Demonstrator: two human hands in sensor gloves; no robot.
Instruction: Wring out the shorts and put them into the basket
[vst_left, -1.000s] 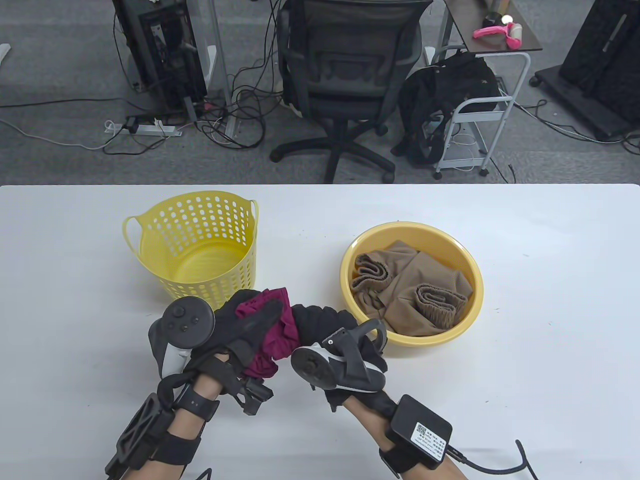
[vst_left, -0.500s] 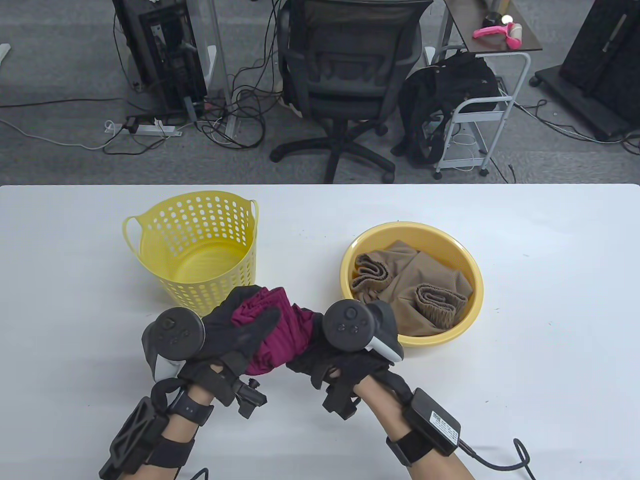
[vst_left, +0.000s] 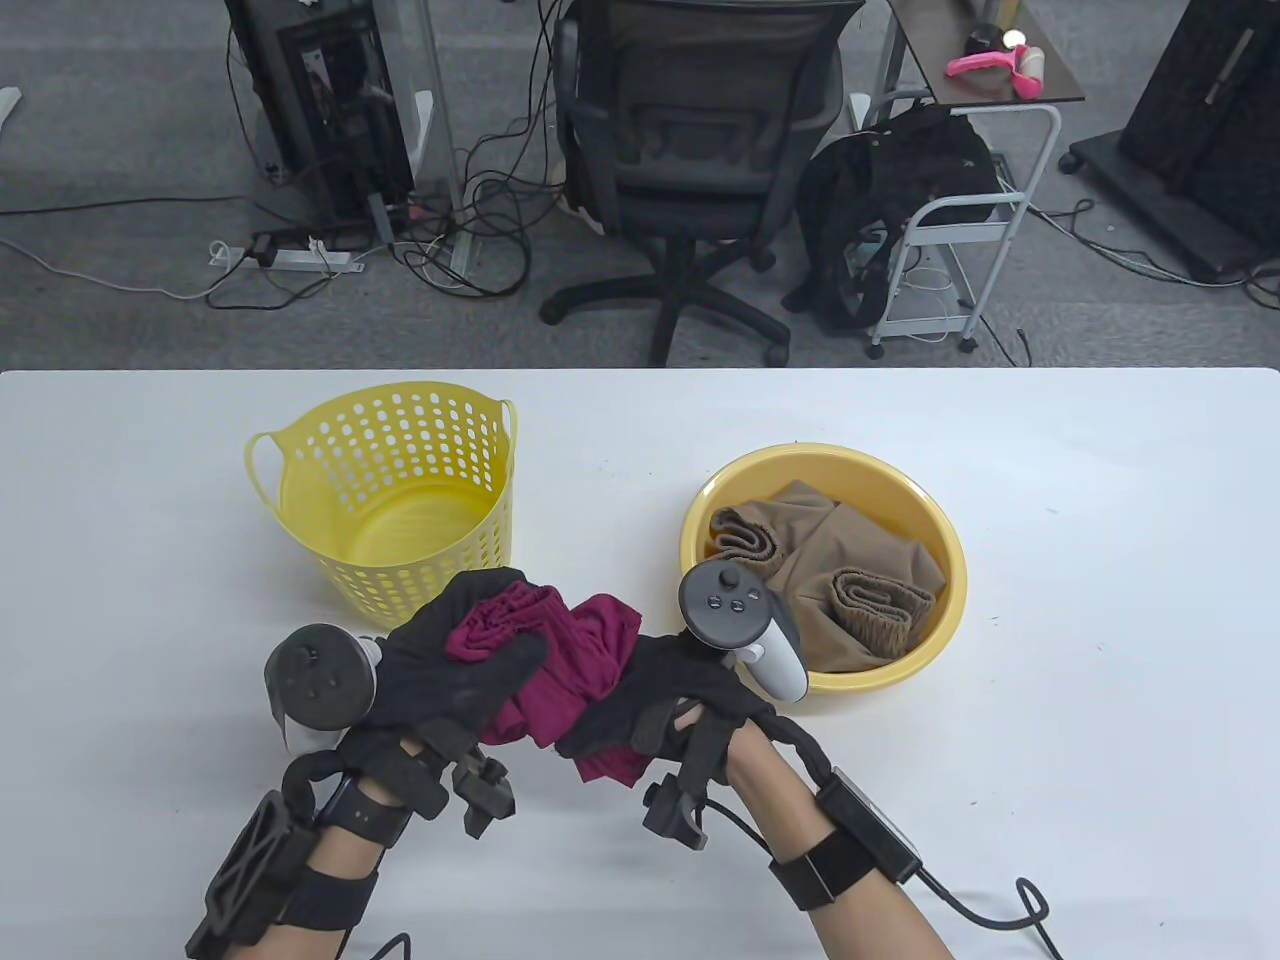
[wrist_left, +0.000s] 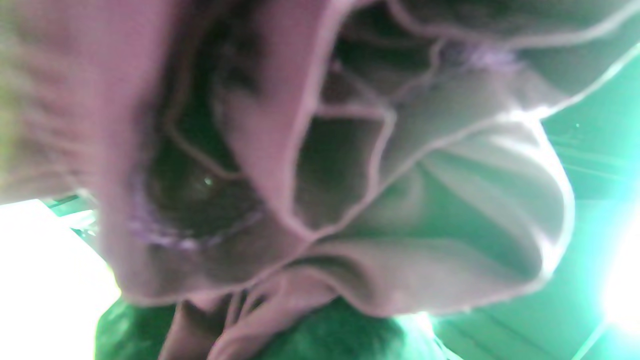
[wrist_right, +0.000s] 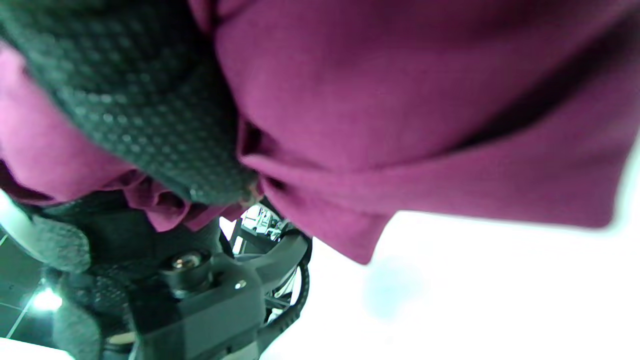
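The magenta shorts are bunched into a twisted roll above the table's front, between both gloved hands. My left hand grips the left end, thumb laid across the cloth. My right hand grips the right end, its fingers curled round the roll. The yellow perforated basket stands just behind the left hand and holds nothing. In the left wrist view folds of the shorts fill the frame. In the right wrist view the shorts hang over the table with a gloved finger pressed into them.
A yellow basin with brown folded cloth sits right of the hands, close to the right hand's tracker. The white table stretches wide to the right. An office chair and cables lie beyond the far edge.
My right hand has rolled over, its tracker swinging up and toward the basin, while the left hand turned the other way. The shorts are twisted and stretched longer between them.
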